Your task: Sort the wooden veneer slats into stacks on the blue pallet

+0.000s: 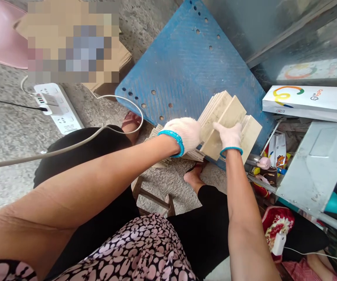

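Observation:
Thin beige boards (212,127) stand in a leaning stack at the near edge of a blue plastic pallet (186,62). At the stack's left side is my left hand (184,132), in a white knit glove with a blue cuff. It is curled against the board edges, its fingertips out of sight. My right hand (230,136), gloved the same way, grips the right edge of a front board. Its thumb lies across the board's face and the other fingers are partly hidden. More boards (159,158) lie piled below my left wrist.
A white power strip (59,107) rests on the concrete floor, and a pale cable (98,134) crosses my knee. On the right are a white printed box (307,102), a metal shelf (310,156) and a bottle (259,160). A wooden stool (153,197) stands between my legs.

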Tool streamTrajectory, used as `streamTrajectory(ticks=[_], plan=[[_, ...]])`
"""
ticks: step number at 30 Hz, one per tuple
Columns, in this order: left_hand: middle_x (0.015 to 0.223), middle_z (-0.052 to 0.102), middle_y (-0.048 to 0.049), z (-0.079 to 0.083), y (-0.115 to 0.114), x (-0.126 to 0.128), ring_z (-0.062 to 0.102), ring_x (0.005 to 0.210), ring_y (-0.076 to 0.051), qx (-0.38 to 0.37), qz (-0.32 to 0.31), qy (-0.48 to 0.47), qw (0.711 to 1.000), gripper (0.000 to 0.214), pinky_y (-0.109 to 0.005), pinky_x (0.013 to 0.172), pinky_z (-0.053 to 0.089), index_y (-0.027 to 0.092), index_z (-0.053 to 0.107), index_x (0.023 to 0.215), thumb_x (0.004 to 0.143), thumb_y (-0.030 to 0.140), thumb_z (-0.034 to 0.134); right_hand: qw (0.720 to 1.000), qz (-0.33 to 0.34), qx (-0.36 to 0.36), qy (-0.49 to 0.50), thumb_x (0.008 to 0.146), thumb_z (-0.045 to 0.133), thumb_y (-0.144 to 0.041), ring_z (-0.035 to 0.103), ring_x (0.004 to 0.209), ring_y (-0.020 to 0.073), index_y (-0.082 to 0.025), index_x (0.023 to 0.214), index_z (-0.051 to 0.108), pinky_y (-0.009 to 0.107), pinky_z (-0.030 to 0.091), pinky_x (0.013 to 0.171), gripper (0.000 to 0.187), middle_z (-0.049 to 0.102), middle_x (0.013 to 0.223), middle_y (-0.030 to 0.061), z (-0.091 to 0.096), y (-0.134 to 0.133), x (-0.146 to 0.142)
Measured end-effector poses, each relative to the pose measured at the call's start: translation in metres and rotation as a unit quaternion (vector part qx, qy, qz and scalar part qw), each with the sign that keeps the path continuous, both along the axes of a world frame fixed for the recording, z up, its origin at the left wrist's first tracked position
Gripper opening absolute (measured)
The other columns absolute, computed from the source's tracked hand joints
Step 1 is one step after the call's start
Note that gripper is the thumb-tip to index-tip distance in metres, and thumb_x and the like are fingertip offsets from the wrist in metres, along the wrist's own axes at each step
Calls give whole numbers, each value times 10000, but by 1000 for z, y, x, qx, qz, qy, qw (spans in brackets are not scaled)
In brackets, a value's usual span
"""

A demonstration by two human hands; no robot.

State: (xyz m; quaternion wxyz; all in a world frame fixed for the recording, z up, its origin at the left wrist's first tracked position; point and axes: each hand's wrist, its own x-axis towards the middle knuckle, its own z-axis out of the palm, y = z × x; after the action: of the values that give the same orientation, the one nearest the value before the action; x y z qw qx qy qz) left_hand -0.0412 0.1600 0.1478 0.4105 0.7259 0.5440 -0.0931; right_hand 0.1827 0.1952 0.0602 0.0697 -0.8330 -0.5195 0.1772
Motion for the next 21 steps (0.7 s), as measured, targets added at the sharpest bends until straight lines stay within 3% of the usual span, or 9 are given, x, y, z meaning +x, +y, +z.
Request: streamTrajectory(ticks=[3, 8, 17, 21], plan=[[1057, 724, -231, 0, -3, 3, 696, 1010, -359, -3, -30, 2, 1000, 430, -432, 781, 563, 93, 715, 1180, 923, 353, 489, 998, -66, -17, -10, 532, 866, -534, 526, 1287, 362, -68, 1429, 403, 474, 442, 1089, 1111, 545, 1366, 243, -2, 24, -8], [1045, 727, -241, 1, -4, 4, 701, 1011, -382, -12, -27, 1, 1000, 411, -473, 796, 570, 87, 718, 1180, 930, 325, 495, 992, -102, -65, -21, 515, 896, -464, 516, 1278, 405, 2, 1440, 383, 513, 460, 1053, 1156, 511, 1355, 309, 0, 44, -30], [1064, 726, -230, 6, -6, 0, 692, 1032, -360, -11, -23, 9, 1000, 399, -441, 824, 563, 97, 713, 1209, 938, 301, 503, 989, -125, -74, -40, 482, 911, -457, 507, 1273, 418, -29, 1442, 367, 528, 479, 1017, 1184, 499, 1333, 310, -11, 53, -35], [1061, 723, -238, 4, -5, 0, 693, 1018, -381, -12, -18, 6, 1000, 405, -465, 793, 567, 91, 724, 1199, 938, 304, 499, 991, -118, -53, -31, 579, 873, -429, 505, 1291, 393, -60, 1402, 394, 514, 469, 1040, 1021, 516, 1334, 282, -15, 51, -32]])
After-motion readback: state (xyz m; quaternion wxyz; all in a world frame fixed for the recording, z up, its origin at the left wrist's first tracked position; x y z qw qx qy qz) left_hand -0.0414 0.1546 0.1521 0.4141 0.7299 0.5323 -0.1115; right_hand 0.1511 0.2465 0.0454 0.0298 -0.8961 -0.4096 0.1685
